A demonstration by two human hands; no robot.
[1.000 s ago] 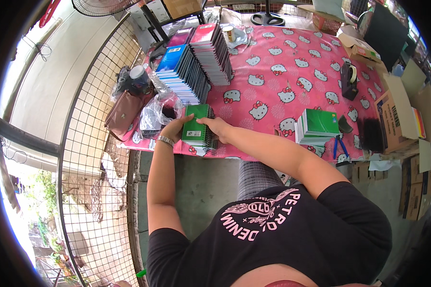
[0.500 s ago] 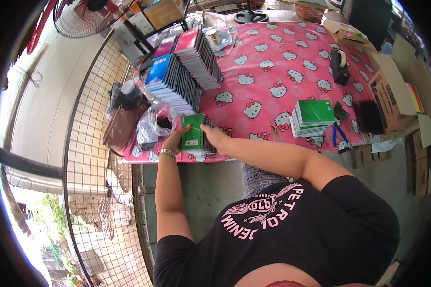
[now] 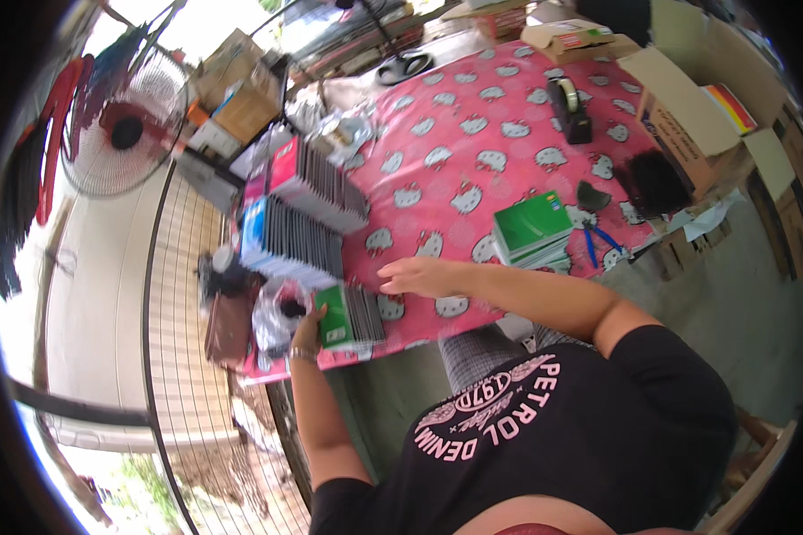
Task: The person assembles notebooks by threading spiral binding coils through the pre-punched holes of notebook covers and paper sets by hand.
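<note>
A stack of green spiral notebooks stands at the table's near left edge, its wire bindings along the right side. My left hand, with a metal watch on the wrist, holds the stack's left side, thumb by the top cover. Its other fingers are mostly hidden. My right hand hovers to the right of the stack with fingers stretched out and nothing in them. Further right, beyond my right forearm, sits another pile of green notebooks.
Tall stacks of blue notebooks and red notebooks rise behind the green stack. A plastic bag and brown pouch lie left. Blue-handled pliers, a tape dispenser and an open carton are right.
My right hand has come off the green notebook stack and moved right, its fingers now straight. My left hand stays at the stack's left side. The whole view has tilted.
</note>
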